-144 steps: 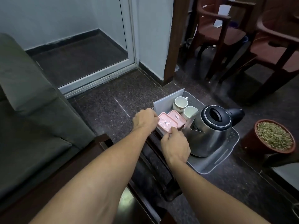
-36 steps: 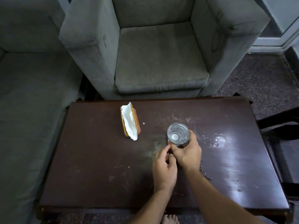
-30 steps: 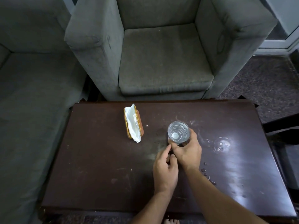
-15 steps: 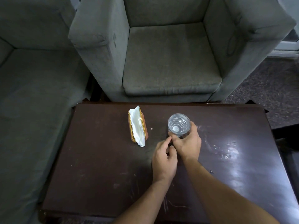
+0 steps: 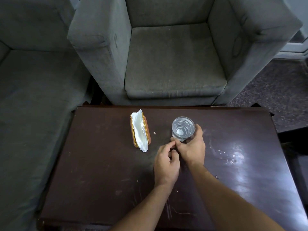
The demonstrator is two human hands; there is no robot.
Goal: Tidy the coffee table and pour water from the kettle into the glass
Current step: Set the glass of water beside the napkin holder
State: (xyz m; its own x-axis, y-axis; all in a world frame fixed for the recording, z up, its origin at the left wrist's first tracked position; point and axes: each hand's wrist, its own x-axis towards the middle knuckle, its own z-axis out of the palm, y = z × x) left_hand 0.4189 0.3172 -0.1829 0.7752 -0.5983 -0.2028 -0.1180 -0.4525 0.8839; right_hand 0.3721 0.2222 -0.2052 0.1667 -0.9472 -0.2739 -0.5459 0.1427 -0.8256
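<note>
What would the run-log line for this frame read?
right hand: gripping glass on coffee table | left hand: curled beside it, empty | napkin holder: left of glass | kettle: out of view

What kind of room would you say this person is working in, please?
Most likely a sitting room or a lounge. A grey upholstered armchair and a matching sofa face a low dark wooden coffee table, which carries a napkin holder and a glass.
</note>
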